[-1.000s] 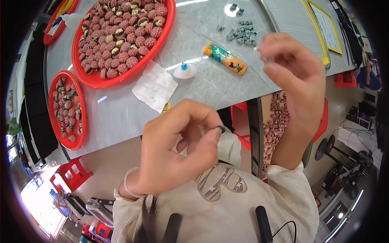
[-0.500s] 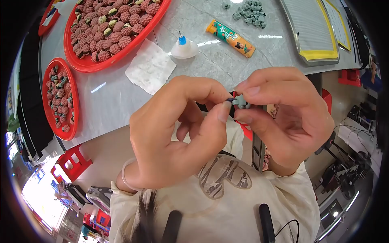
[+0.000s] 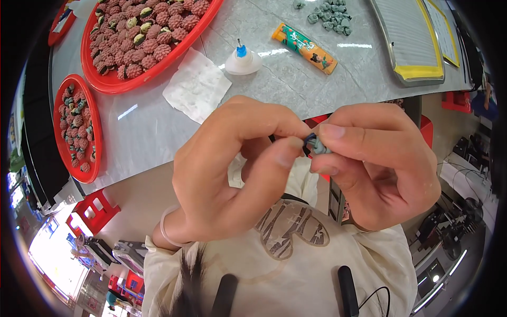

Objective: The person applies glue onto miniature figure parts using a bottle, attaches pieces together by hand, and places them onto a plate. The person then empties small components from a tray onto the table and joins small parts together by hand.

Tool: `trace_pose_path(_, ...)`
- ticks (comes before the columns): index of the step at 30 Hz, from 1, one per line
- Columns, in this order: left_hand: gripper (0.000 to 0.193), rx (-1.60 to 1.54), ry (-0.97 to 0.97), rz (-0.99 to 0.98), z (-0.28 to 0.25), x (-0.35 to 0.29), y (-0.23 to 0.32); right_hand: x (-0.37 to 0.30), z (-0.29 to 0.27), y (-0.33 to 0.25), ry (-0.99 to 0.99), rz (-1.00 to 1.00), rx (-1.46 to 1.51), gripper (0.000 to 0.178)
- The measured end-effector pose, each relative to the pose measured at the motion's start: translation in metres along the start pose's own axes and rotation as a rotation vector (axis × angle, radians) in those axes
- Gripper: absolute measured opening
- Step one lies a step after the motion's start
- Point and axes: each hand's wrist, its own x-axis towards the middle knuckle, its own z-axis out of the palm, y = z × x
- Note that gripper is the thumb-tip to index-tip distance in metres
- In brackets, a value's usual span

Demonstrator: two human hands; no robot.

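Observation:
Above my lap, just off the table's front edge, both hands meet around a small moulded piece. My right hand (image 3: pixel 383 166) pinches a grey-green piece (image 3: pixel 320 147) between thumb and fingers. Thumb and forefinger of my left hand (image 3: pixel 227 169) are closed at a small dark navy part (image 3: pixel 308 139), which touches the grey-green piece; fingertips partly hide both. Beyond the hands, on the grey table (image 3: pixel 142 140), stand a squat white bottle (image 3: pixel 244 64) with a blue needle tip and an orange-and-green tube (image 3: pixel 304 48). A pile of similar grey-green pieces (image 3: pixel 331 20) lies farther back.
A big red tray (image 3: pixel 100 84) of knobbly pinkish pieces, some with dark and cream parts, fills the far left. Nearer lies a small red tray (image 3: pixel 94 158) with similar pieces. White tissue (image 3: pixel 198 87) sits beside the bottle. A yellow-edged ribbed tray (image 3: pixel 417 71) lies at right.
The grey-green piece has turned in my right fingers, and more of the navy part shows. My left thumb has drawn back slightly. My right hand is a little lower.

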Motion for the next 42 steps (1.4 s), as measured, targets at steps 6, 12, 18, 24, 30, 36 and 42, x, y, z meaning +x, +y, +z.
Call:
trace_pose_path(6, 0.019, -0.492, 0.061, -0.252, 0.006, 0.002, -0.001, -0.002, 0.008, 0.001, 0.072, -0.038, 0.018, 0.028)
trace_pose_path(12, 0.023, -0.213, -0.016, -0.039, -0.002, 0.004, -0.005, -0.001, 0.013, 0.002, 0.141, -0.068, -0.031, 0.025)
trace_pose_path(18, 0.020, 0.320, -0.009, 0.339, -0.002, 0.011, -0.004, -0.002, 0.015, 0.014, 0.168, 0.120, 0.257, 0.019)
trace_pose_path(24, 0.018, 0.613, 0.040, 0.474, -0.032, 0.018, 0.012, 0.021, -0.025, 0.040, 0.192, 0.284, 0.587, 0.019)
trace_pose_path(30, 0.026, 0.534, 0.336, 0.394, -0.077, 0.026, 0.023, 0.066, -0.061, 0.093, 0.234, 0.412, 0.200, 0.021)
trace_pose_path(36, 0.019, 0.648, 0.268, 0.354, -0.116, 0.058, 0.029, 0.095, -0.067, 0.132, 0.147, 0.321, -0.376, 0.013)
trace_pose_path(42, 0.016, 0.704, 0.125, 0.165, -0.144, 0.146, 0.033, 0.098, -0.058, 0.129, 0.141, 0.227, -0.434, 0.014)
